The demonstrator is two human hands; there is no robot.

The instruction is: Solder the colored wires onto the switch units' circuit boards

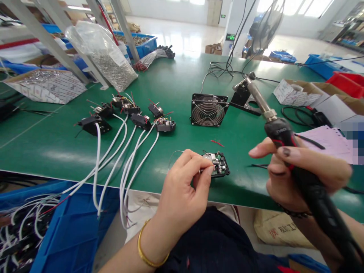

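Black circuit-board housing [221, 165] partly hidden by left hand [179, 193].

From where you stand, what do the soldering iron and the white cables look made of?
The soldering iron has a black grip, probably matte rubber or plastic, and a shaft of steel-like metal that catches the light. The white cables look plastic-sheathed, smooth, flexible, judging by their soft bends.

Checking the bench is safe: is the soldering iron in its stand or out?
Out: the soldering iron is gripped in the right hand, clear of its black metal stand.
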